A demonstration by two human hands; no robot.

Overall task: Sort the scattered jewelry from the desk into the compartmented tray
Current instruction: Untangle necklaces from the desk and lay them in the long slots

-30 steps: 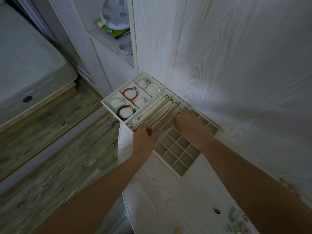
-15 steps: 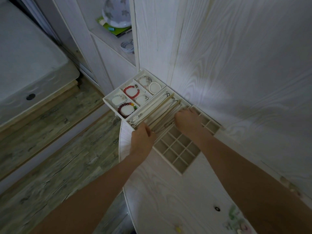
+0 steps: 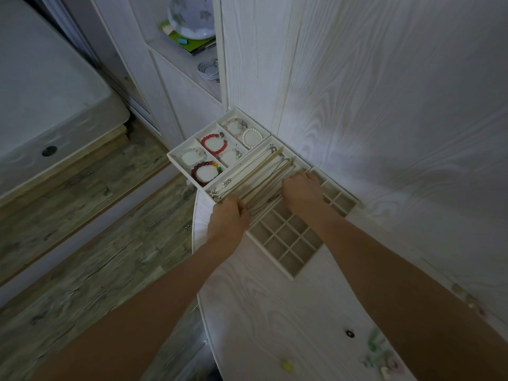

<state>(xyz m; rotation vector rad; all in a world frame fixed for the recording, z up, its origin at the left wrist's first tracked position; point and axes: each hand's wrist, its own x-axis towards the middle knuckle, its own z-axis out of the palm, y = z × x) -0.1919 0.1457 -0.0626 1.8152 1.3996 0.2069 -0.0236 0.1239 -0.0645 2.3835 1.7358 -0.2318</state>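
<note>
A cream compartmented tray (image 3: 292,274) sits at the desk's far left corner. Its far section holds beaded bracelets, among them a red bracelet (image 3: 214,143) and a white pearl bracelet (image 3: 252,137). Thin chain necklaces (image 3: 262,176) lie in the long middle slots, and the near section is a grid of small squares. My left hand (image 3: 228,218) is at the near end of the long slots, fingers curled around a thin necklace (image 3: 259,206). That chain runs to my right hand (image 3: 301,193), knuckles up, fingers curled down into the slots with the tips hidden.
Loose pale jewelry (image 3: 382,356), a small yellow piece (image 3: 286,365) and a black ring (image 3: 349,333) lie on the white desk near me. The wall panel (image 3: 384,105) stands right behind the tray. The desk's curved left edge drops to wooden floor (image 3: 96,243).
Both hands stay over the long slots. My left hand has crept slightly forward to the tray's near edge, and the view has shifted a little.
</note>
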